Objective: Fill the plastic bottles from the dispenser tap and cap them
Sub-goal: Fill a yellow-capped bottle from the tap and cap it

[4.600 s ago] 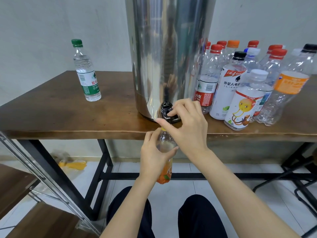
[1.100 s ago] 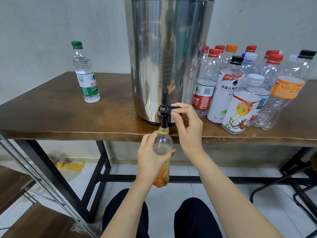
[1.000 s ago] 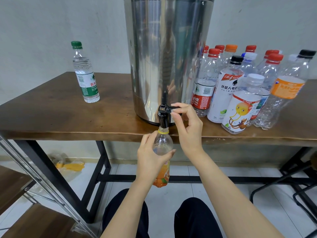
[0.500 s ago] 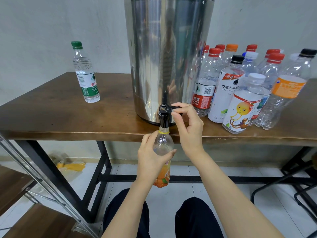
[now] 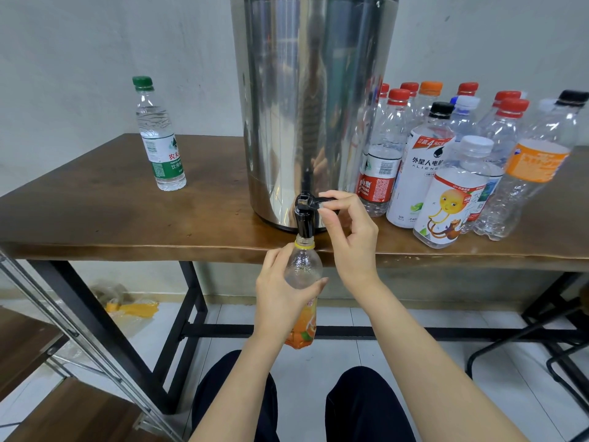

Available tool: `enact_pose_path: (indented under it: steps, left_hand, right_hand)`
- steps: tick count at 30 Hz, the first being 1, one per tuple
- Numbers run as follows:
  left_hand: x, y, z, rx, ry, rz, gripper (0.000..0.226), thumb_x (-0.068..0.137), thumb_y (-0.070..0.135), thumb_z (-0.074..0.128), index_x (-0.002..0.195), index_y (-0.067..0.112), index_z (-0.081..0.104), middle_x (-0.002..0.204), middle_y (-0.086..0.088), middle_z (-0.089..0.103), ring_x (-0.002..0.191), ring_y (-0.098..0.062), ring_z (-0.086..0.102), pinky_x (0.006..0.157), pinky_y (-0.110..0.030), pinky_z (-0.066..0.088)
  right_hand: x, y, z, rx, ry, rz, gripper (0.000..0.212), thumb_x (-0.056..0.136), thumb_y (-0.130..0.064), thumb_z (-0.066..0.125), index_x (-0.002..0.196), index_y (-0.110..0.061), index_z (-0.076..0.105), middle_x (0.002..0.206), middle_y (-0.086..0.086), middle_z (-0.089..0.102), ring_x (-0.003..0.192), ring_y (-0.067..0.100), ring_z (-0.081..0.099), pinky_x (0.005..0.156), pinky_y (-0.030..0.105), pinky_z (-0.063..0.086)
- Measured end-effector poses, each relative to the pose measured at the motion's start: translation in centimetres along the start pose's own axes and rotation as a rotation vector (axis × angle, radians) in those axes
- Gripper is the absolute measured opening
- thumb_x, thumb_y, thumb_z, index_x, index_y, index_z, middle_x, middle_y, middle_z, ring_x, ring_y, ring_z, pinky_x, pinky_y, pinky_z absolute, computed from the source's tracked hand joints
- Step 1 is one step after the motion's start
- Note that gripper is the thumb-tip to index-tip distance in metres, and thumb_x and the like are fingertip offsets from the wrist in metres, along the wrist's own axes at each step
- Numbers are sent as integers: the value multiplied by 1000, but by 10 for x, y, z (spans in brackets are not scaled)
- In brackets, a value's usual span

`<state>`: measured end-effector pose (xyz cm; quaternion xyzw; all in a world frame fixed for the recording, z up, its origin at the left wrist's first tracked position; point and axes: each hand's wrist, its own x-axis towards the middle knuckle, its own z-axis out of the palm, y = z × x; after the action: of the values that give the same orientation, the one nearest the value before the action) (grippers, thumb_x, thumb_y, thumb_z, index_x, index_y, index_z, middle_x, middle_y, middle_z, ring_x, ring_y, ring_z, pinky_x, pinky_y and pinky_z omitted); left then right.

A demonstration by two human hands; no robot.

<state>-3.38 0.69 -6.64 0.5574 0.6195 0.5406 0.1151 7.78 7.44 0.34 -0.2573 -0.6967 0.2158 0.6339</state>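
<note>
So, nearest to us at 6 o'clock are our knees (image 5: 236, 397) in dark trousers over the pale tiled floor (image 5: 302, 365). A wooden shelf (image 5: 73, 413) on a metal frame pokes in at 8 o'clock.

Just past the knees, our left hand (image 5: 280, 301) is wrapped round the orange-label bottle (image 5: 304, 272), fingers and thumb curled round its clear upper part. It's upright, uncapped and hanging below the table edge. Its yellow neck ring sits right under the black tap (image 5: 305, 223). Whether the mouth actually touches the spout, we can't tell.

At 1 o'clock from the bottle, our right hand (image 5: 350, 244) pinches the tap lever (image 5: 320, 201) between thumb and forefinger. The lever sticks out to the right. We honestly can't see if anything's flowing.

The tap comes off the bottom of the big shiny steel dispenser (image 5: 312, 106), which stands near the front edge of the brown wooden table (image 5: 111, 218). At 3 o'clock from the dispenser there's a tight bunch of capped bottles (image 5: 446, 173), mostly clear, with red, orange, black and white caps. The nearest one has a cartoon label. Out at 9 o'clock, well apart from everything, a green-capped bottle (image 5: 159, 138) stands on its own.

Farther back, a yellow bag (image 5: 132, 309) lies on the floor under the table by the whitish wall (image 5: 79, 59).
</note>
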Motion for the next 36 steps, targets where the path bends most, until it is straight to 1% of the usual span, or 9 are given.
enact_pose_path:
  steps: [5, 12, 17, 21, 24, 30, 33, 36]
  left_hand:
    - [0, 0, 0, 6, 5, -2, 72, 67, 40, 89, 131, 30, 56, 118, 16, 53, 109, 11, 47, 87, 2, 34]
    - [-1, 1, 0, 1, 6, 1, 70, 67, 38, 89, 128, 31, 57, 116, 16, 52, 110, 15, 45, 86, 3, 33]
    - [-1, 3, -1, 2, 6, 2, 69, 66, 37, 89, 124, 41, 52, 114, 19, 51, 110, 17, 44, 85, 3, 34]
    - [-1, 2, -1, 1, 8, -2, 70, 66, 39, 89, 127, 33, 55, 115, 16, 52, 110, 13, 46, 85, 3, 34]
    - [-1, 2, -1, -1, 7, 0, 69, 66, 38, 89, 126, 35, 55, 115, 17, 52, 109, 10, 48, 84, 0, 37]
    - [-1, 2, -1, -8, 7, -11, 71, 66, 38, 89, 129, 32, 55, 116, 16, 52, 108, 3, 50, 84, 0, 37]
    - [0, 2, 0, -9, 9, -14, 73, 66, 39, 89, 130, 31, 55, 117, 16, 52, 108, 6, 49, 85, 0, 37]
    - [0, 2, 0, -18, 10, -12, 74, 66, 38, 89, 131, 27, 56, 116, 14, 53, 108, 6, 49, 87, 1, 35]
  right_hand:
    - [0, 0, 0, 4, -1, 0, 16, 95, -24, 57, 97, -10, 65, 111, -6, 64, 100, 6, 62, 81, 16, 46]
    - [0, 1, 0, 13, 2, 6, 18, 95, -23, 58, 96, -6, 65, 111, -6, 64, 101, 8, 62, 80, 18, 46]
    - [0, 1, 1, 10, 2, 4, 20, 95, -24, 57, 97, -5, 65, 111, -5, 65, 103, 10, 62, 82, 19, 46]
    - [0, 0, 1, 15, 0, 10, 20, 95, -24, 57, 97, -5, 65, 111, -7, 64, 104, 9, 62, 84, 18, 46]
    - [0, 0, 0, 10, -1, 10, 20, 95, -24, 57, 97, -6, 65, 111, -9, 64, 103, 8, 61, 83, 17, 45]
    - [0, 0, 1, 4, 3, 12, 19, 95, -24, 58, 97, -7, 65, 111, -11, 63, 103, 10, 62, 86, 25, 48]
    - [-1, 1, 1, 3, 1, 7, 18, 95, -24, 58, 97, -7, 65, 111, -12, 63, 103, 10, 62, 86, 27, 49]
    - [1, 0, -1, -31, -19, -8, 18, 95, -22, 58, 98, -6, 65, 112, -6, 65, 104, 8, 62, 87, 24, 48]
